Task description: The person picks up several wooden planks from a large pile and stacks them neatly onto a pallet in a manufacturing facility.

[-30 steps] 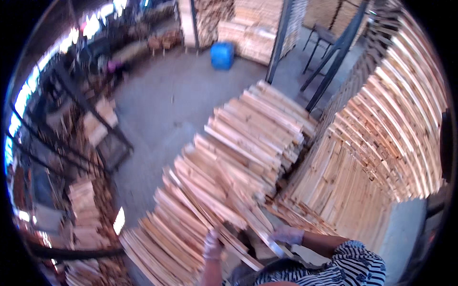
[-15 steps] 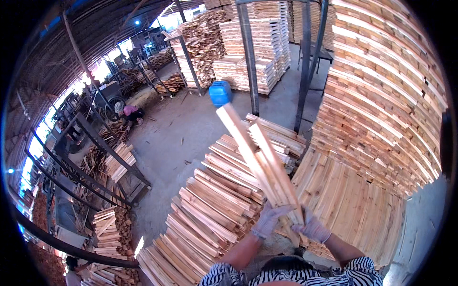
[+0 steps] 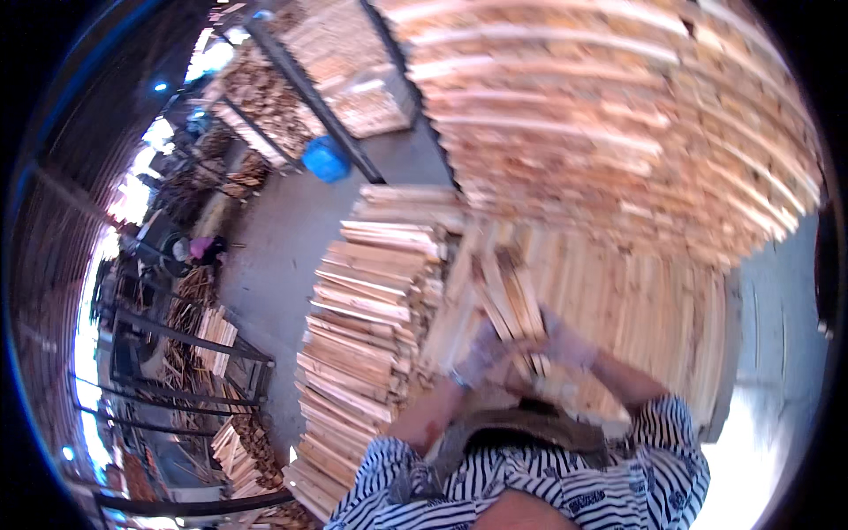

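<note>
Several pale wooden slats (image 3: pixel 510 300) are bunched together in front of my body, their far ends pointing away from me. My left hand (image 3: pixel 482 353), in a thin whitish glove, grips the bunch from the left near its close end. On the other side my right hand (image 3: pixel 567 341), gloved the same way, holds it too. Motion blurs the fingers of both. Beneath the bunch lies a flat layer of boards (image 3: pixel 636 318) set side by side. To the left of my hands runs a long row of stacked slats (image 3: pixel 362 300).
A tall wall of stacked boards (image 3: pixel 565 115) rises beyond the flat layer. Dark metal posts (image 3: pixel 318 97) and a blue drum (image 3: pixel 326 160) stand at the far left. A person (image 3: pixel 205 248) crouches by scrap wood on the concrete floor (image 3: pixel 274 265).
My view has turned to the right. Both hands have brought the bunch of slats from over the row's edge to above the flat board layer, and it now looks shorter and more upright.
</note>
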### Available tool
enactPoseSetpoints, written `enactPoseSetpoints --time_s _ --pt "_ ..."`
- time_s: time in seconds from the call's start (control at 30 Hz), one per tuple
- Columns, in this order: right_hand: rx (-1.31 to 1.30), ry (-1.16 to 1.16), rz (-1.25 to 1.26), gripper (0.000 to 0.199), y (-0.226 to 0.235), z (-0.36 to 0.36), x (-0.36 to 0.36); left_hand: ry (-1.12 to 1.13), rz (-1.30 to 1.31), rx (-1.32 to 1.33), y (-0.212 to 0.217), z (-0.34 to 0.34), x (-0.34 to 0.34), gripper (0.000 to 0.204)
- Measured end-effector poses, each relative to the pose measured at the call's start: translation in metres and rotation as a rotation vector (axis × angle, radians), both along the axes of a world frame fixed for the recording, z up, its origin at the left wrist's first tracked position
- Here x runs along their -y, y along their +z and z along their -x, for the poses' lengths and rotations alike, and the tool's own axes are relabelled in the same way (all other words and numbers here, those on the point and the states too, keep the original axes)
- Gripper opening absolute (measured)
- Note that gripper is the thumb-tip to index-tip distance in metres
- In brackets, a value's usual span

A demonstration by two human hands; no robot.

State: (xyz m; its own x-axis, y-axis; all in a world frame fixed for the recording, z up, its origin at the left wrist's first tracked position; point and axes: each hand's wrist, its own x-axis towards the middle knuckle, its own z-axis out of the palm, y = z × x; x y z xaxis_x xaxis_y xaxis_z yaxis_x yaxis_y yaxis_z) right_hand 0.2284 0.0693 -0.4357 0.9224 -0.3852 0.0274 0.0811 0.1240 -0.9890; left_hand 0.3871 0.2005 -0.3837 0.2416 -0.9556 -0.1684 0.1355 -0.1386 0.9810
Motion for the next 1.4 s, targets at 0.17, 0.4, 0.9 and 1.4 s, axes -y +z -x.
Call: enactPoseSetpoints --time_s 0.17,0.4,0.9,1.4 --pt "-0.152 -0.076 0.154 0.078 0.000 0.046 0.081 0.123 -0.037 0.238 0.052 -0.006 0.062 0.053" --pt "-1.049 -0.375 0.676 0.075 0.037 0.196 0.146 -0.164 -0.069 1.395 0.052 -0.030 0.154 0.059" --pt "-1.281 -0.201 0.923 0.078 -0.119 0.288 0.141 -0.595 -0.219 1.592 -0.235 -0.049 0.338 0.026" --pt "-1.341 0.091 1.023 0.057 -0.134 0.230 0.332 -0.539 -0.108 1.534 -0.274 -0.068 0.355 0.038"
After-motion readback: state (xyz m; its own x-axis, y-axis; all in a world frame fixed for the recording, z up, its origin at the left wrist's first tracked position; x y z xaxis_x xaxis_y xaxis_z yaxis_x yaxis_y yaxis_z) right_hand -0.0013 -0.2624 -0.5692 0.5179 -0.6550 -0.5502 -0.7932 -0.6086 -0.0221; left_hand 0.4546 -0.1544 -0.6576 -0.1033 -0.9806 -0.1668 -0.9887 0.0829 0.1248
